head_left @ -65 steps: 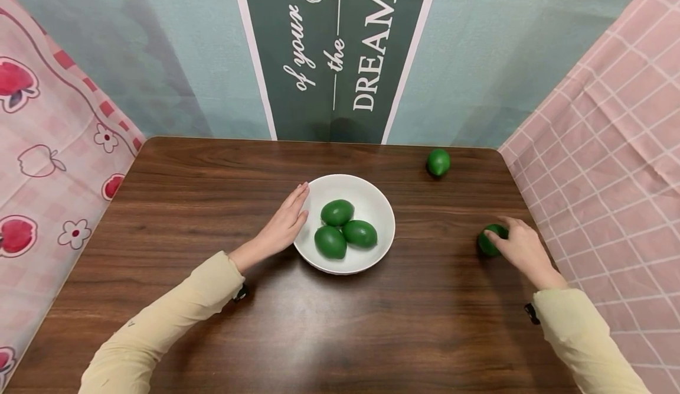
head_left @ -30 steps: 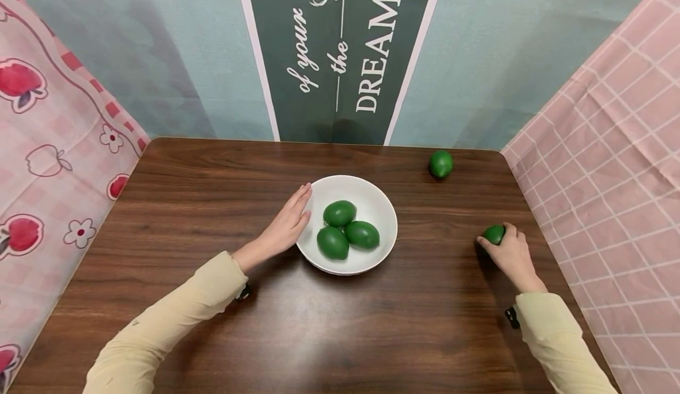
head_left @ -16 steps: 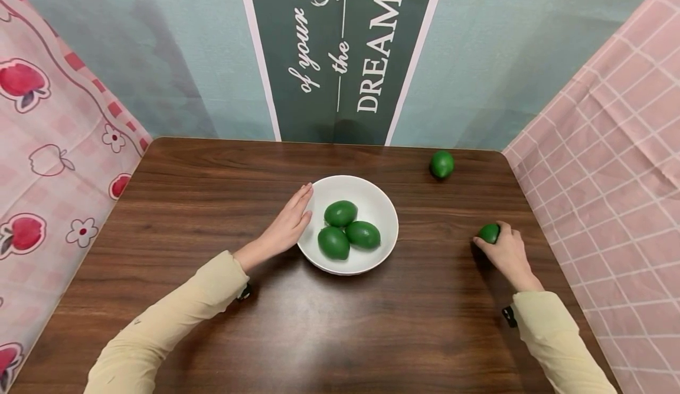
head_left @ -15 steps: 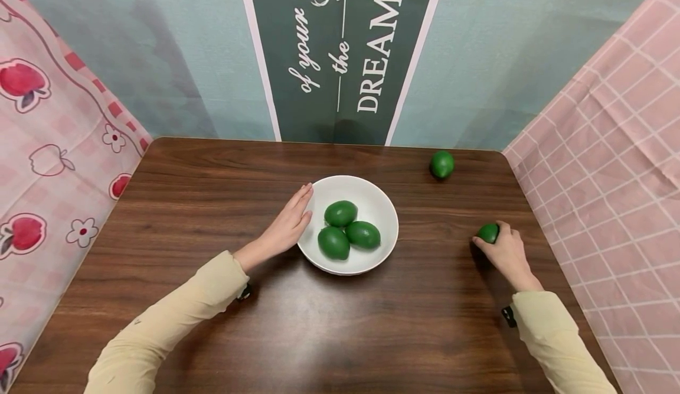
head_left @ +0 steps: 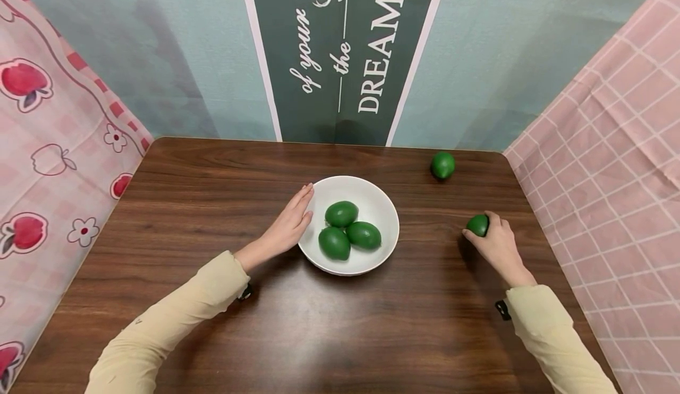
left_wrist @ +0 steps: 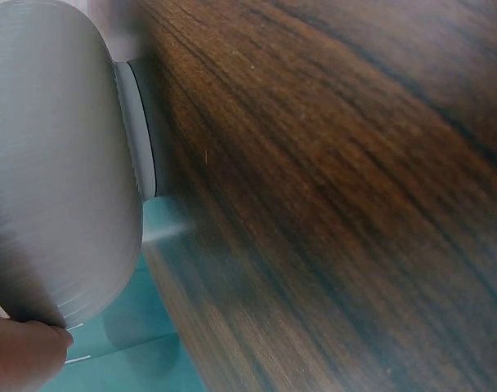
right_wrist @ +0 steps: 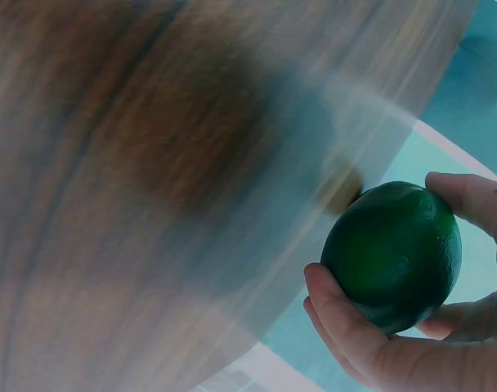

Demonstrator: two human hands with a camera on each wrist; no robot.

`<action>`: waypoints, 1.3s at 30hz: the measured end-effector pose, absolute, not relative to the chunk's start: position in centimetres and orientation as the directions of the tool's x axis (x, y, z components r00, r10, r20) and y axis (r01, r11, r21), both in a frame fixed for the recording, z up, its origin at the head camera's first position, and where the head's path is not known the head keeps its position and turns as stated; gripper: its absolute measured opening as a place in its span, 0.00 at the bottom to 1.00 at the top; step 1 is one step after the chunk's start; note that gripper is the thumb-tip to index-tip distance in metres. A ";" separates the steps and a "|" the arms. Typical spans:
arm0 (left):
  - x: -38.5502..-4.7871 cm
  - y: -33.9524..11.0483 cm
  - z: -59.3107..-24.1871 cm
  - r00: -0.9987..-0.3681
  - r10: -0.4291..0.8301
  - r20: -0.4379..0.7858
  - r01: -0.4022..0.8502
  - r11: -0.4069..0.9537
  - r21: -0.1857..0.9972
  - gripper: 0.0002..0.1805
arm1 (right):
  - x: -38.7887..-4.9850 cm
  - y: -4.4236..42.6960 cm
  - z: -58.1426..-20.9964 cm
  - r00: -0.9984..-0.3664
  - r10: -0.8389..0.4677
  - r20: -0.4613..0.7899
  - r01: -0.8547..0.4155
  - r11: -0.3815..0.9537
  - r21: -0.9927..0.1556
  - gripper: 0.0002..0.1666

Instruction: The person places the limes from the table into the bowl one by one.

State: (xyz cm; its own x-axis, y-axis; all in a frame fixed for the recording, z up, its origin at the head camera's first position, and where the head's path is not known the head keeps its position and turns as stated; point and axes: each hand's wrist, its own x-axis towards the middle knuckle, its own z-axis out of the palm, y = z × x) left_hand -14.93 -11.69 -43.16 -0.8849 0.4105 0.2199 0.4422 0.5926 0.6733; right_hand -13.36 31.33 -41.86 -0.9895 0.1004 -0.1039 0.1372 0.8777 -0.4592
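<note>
My right hand (head_left: 499, 244) grips a green lime (head_left: 477, 225) between thumb and fingers at the right of the table. In the right wrist view the lime (right_wrist: 391, 257) shows large, with fingertips on either side of it. A white bowl (head_left: 381, 209) stands near the middle, holding three limes (head_left: 364, 235). My left hand (head_left: 285, 224) touches the bowl's left side with straight fingers. The left wrist view has the bowl's smooth outer wall (left_wrist: 60, 163) close up and part of the left hand (left_wrist: 24, 355) at the lower left corner.
Another lime (head_left: 443, 165) lies by the table's back right edge. The wooden table (head_left: 340, 347) is bounded by a blue-green cloth (head_left: 212, 45) behind, a pink fruit-print cloth (head_left: 58, 116) at left and a pink grid cloth (head_left: 621, 163) at right.
The right hand closed on the lime at the right and has carried it slightly left and away from the person. The left hand stays at the bowl.
</note>
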 end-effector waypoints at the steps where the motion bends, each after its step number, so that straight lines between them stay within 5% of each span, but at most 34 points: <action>1: -15.0 -11.7 -43.2 -0.884 0.411 0.221 0.443 0.592 0.673 0.26 | -13.4 31.2 -41.7 -0.990 0.098 -0.101 0.133 0.879 -0.458 0.43; 39: -15.1 -11.7 -43.4 -0.874 0.413 0.256 0.472 0.595 0.650 0.26 | -15.8 24.8 -36.4 -0.992 -0.116 0.037 -0.120 0.869 -0.480 0.40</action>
State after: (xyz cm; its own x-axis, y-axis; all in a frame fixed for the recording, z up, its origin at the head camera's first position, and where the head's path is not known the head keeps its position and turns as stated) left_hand -15.09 -11.68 -43.44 -0.8738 0.4134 0.2560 0.4721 0.5953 0.6502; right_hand -15.76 24.79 -36.44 -0.9925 -0.1165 0.0373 -0.1200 0.8688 -0.4803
